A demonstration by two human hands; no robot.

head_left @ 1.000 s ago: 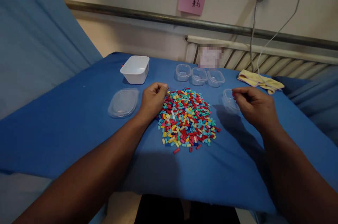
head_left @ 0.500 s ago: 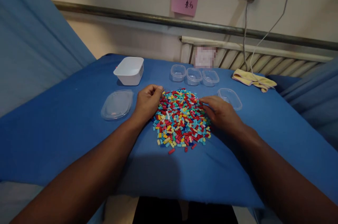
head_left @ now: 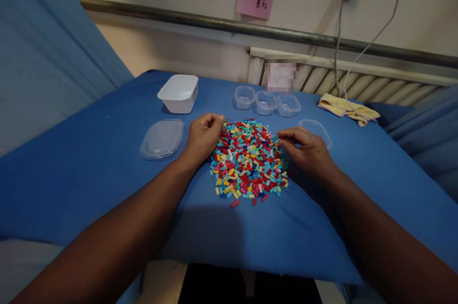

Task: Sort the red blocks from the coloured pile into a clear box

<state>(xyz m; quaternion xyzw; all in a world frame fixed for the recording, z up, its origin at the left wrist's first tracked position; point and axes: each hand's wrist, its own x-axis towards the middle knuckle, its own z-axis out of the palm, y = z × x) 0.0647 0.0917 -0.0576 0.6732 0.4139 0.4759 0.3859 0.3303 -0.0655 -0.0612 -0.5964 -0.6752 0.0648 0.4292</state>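
Observation:
A heap of small toy bricks (head_left: 248, 163) in red, blue, yellow, green and white lies spread on the blue cloth between my hands. My left hand (head_left: 205, 134) rests at the heap's upper left edge. Its fingers are curled with the thumb pressed to them, and whatever they hold is hidden. On the other side, my right hand (head_left: 304, 146) hovers at the heap's right edge. Thumb and fingertips come together in a pinch there; anything between them is too small to make out.
A white tub (head_left: 179, 94) stands back left, with clear lids (head_left: 162, 139) in front of it. Three clear containers (head_left: 266, 103) line the back. Behind my right hand lies another clear piece (head_left: 317, 127). A yellow cloth (head_left: 347, 107) sits near the radiator (head_left: 322, 72).
My right hand's thumb and fingertips have drawn closer together. The left hand keeps its curled shape at the heap's edge. The whole view has shifted slightly.

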